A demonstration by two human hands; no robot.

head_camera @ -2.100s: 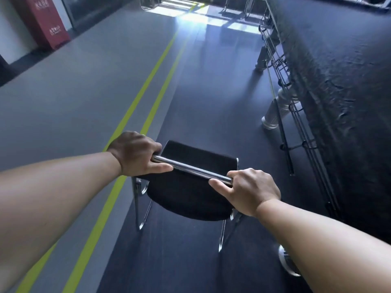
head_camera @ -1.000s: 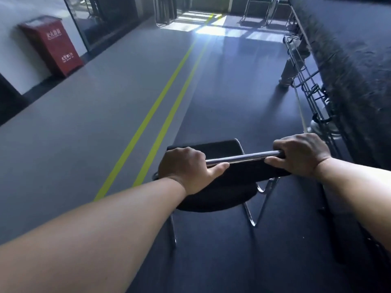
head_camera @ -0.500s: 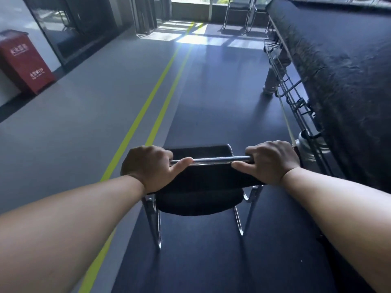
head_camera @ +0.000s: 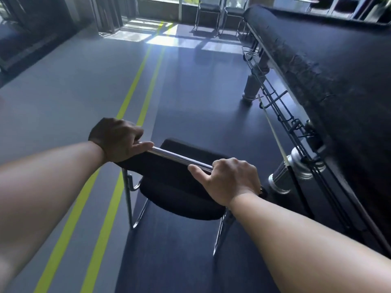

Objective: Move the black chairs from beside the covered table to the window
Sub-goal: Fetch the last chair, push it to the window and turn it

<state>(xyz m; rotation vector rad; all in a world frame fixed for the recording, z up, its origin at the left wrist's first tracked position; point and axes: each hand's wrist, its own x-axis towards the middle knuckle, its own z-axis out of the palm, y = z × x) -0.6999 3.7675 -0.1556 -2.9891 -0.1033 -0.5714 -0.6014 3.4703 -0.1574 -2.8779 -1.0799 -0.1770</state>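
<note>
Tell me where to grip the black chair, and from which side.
On the black chair, the chrome top rail of the backrest, from behind: a bare round bar across the back's width, easy to wrap. The left hand and right hand grip its opposite ends.

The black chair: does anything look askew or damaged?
Slightly askew: the chrome bar of the black chair slopes down from left hand to right hand, though the camera may be tilted. No damage shows.
</note>
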